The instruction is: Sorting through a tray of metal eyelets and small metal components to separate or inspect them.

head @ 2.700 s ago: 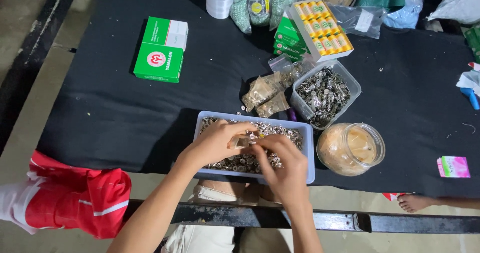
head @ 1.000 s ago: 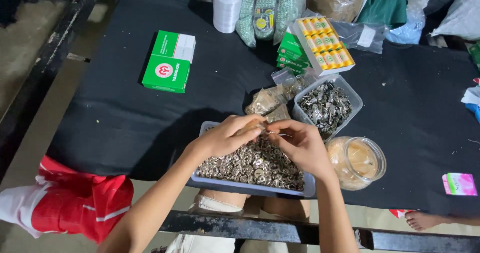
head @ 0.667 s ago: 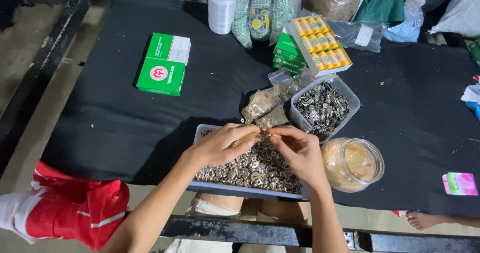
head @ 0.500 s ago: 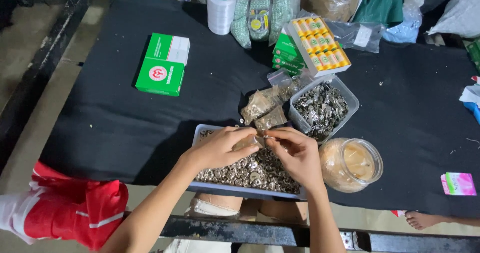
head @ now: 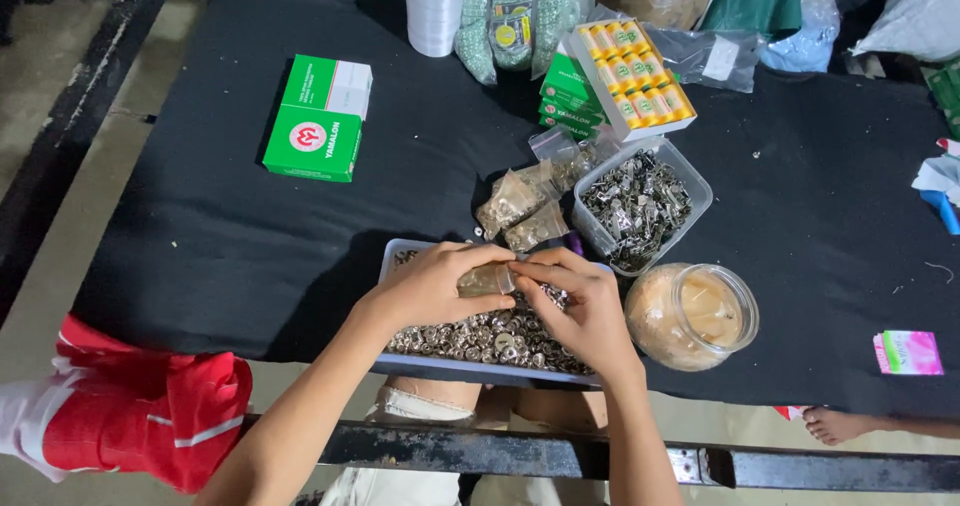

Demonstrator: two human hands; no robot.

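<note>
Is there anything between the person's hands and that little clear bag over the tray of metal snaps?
Nothing visible is in the way. The left hand and right hand already meet on the small clear bag, pinching it between their fingertips just above the tray of metal snaps.

Left hand (head: 440, 286) and right hand (head: 580, 306) bare, no gloves, rings or watch; forearms unsleeved; light frayed-hem shorts visible at lap below table edge.
</note>
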